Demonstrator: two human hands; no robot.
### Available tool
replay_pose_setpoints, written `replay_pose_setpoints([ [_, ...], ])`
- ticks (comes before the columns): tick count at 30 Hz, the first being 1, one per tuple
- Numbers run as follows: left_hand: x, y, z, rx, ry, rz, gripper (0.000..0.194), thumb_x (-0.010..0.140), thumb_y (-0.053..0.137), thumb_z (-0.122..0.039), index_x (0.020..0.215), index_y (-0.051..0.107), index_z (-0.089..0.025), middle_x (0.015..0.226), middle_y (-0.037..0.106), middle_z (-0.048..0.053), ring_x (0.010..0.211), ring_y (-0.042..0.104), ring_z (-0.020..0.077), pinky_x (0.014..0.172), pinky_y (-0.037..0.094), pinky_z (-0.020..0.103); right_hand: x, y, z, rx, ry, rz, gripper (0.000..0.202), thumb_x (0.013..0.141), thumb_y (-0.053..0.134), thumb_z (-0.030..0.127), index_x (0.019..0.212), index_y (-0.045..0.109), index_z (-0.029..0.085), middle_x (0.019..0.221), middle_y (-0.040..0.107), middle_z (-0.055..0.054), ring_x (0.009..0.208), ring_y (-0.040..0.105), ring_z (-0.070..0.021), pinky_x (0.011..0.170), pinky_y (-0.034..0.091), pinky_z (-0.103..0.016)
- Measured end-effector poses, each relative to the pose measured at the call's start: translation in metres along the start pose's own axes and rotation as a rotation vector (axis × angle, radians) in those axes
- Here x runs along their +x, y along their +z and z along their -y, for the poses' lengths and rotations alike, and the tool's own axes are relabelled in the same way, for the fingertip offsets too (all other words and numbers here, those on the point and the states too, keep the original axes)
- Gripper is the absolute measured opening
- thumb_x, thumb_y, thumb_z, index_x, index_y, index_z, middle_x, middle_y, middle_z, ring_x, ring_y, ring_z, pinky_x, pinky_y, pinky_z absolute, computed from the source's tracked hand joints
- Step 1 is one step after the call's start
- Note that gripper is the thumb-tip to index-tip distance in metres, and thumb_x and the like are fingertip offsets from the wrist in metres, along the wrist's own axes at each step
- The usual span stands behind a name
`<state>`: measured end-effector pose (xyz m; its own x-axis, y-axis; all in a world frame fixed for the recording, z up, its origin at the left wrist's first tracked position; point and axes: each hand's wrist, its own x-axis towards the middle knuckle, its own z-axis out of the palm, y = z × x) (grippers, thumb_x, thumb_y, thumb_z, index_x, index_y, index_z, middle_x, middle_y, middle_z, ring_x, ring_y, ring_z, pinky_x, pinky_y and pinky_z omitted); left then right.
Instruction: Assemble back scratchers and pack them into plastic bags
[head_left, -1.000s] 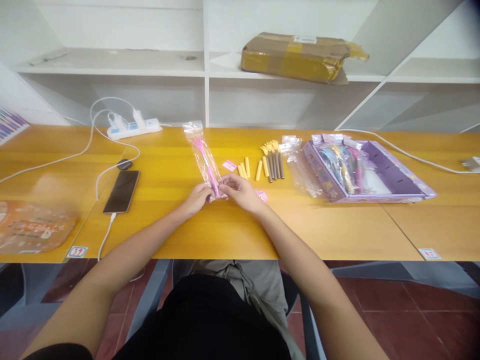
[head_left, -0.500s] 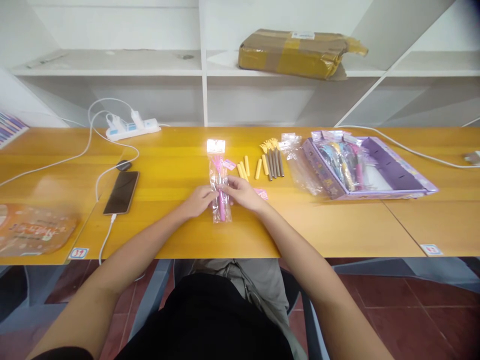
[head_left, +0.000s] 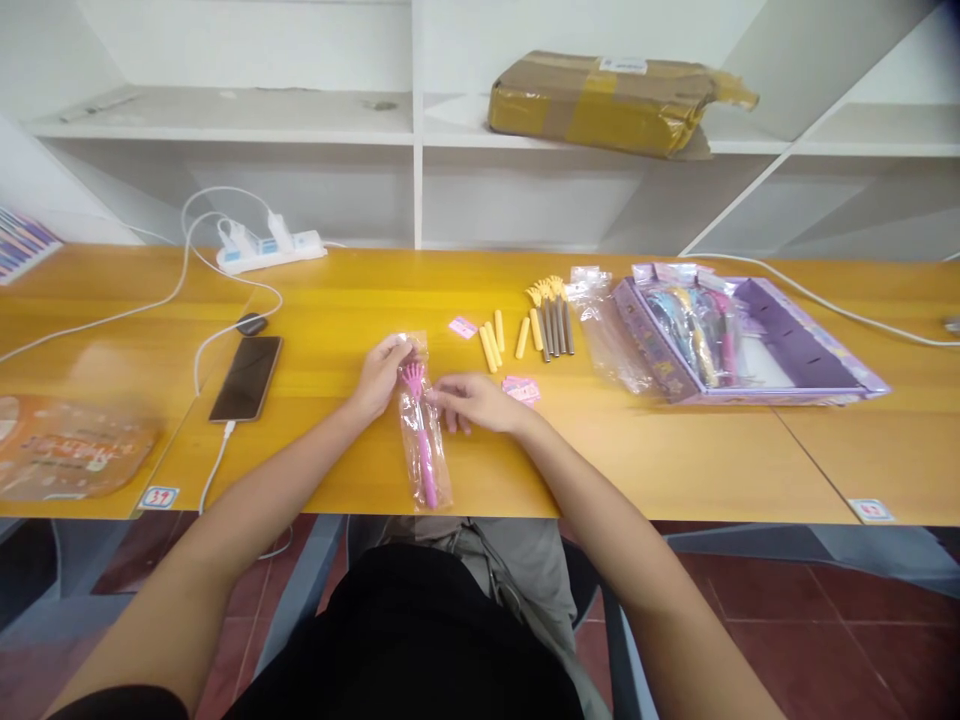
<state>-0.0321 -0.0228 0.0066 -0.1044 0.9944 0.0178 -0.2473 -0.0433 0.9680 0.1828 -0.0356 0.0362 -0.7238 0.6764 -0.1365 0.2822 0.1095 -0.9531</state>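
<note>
A pink back scratcher (head_left: 424, 450) with a hand-shaped head lies inside a clear plastic bag (head_left: 442, 485) near the table's front edge. My left hand (head_left: 382, 372) is closed on the bag's top end, above the pink head. At the bag's right edge, my right hand (head_left: 476, 402) has its thumb and fingers pinched on the plastic beside the head. Pink cards (head_left: 521, 389) lie just right of that hand, and another pink card (head_left: 463, 327) is farther back. Several yellow handle pieces (head_left: 489, 347) rest beyond my right hand.
Several yellow-headed scratcher rods (head_left: 553, 320) lie beside empty plastic bags (head_left: 611, 335). A purple box (head_left: 814, 390) at the right holds bagged scratchers. Left are a phone (head_left: 246, 380), a power strip (head_left: 271, 252) with cables, and an orange packet (head_left: 75, 450). A taped carton (head_left: 600, 105) sits on the shelf.
The bagged back scratcher has moved toward me and slightly left. My left hand has shifted from its middle up to the bag's top end. The farther pink card now shows fully.
</note>
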Motion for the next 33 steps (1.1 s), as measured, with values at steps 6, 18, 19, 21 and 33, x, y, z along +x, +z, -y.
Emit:
replay_pose_setpoints([
  [6,0.000,-0.002,0.005,0.141,-0.049,0.019,0.042,0.088,0.085,-0.056,0.091,0.070,-0.017,0.092,0.074,0.005,0.085,0.071,0.0176,0.083,0.056,0.031,-0.014,-0.063,-0.013,-0.621,-0.082,-0.606,0.020,0.101,0.064,0.037,0.095,0.073,0.020,0.097,0.079,-0.010,0.087,0.069,-0.0243,0.083,0.052,-0.037],
  [18,0.001,-0.006,0.013,0.327,0.017,0.118,0.065,0.092,0.066,-0.081,0.093,0.072,-0.017,0.087,0.072,0.006,0.081,0.069,0.0185,0.072,0.054,0.029,-0.050,-0.112,-0.021,-0.658,0.286,-0.320,0.021,0.070,0.091,0.025,0.082,0.074,0.021,0.087,0.077,-0.003,0.078,0.068,-0.0194,0.068,0.047,-0.029],
  [19,0.001,-0.006,0.013,0.332,0.016,0.126,0.067,0.092,0.065,-0.083,0.095,0.073,-0.017,0.086,0.071,0.005,0.079,0.068,0.0183,0.070,0.053,0.029,-0.049,-0.111,-0.020,-0.636,0.271,-0.327,0.018,0.073,0.089,0.025,0.081,0.073,0.021,0.086,0.077,-0.003,0.077,0.068,-0.0192,0.069,0.047,-0.029],
  [21,0.000,-0.005,0.012,0.344,0.010,0.138,0.070,0.091,0.063,-0.086,0.095,0.074,-0.017,0.081,0.068,0.004,0.074,0.066,0.0176,0.066,0.051,0.028,-0.048,-0.109,-0.018,-0.571,0.237,-0.333,0.011,0.080,0.082,0.028,0.083,0.075,0.021,0.085,0.077,-0.003,0.076,0.068,-0.0188,0.068,0.047,-0.029],
  [33,-0.006,-0.002,0.010,0.480,0.062,0.183,0.073,0.095,0.050,-0.090,0.073,0.060,-0.021,0.072,0.062,0.003,0.069,0.061,0.0182,0.069,0.047,0.032,-0.040,-0.080,0.000,0.134,-0.108,-0.260,0.038,0.094,0.077,0.055,0.117,0.068,0.026,0.084,0.061,0.002,0.066,0.054,-0.0141,0.059,0.047,-0.028],
])
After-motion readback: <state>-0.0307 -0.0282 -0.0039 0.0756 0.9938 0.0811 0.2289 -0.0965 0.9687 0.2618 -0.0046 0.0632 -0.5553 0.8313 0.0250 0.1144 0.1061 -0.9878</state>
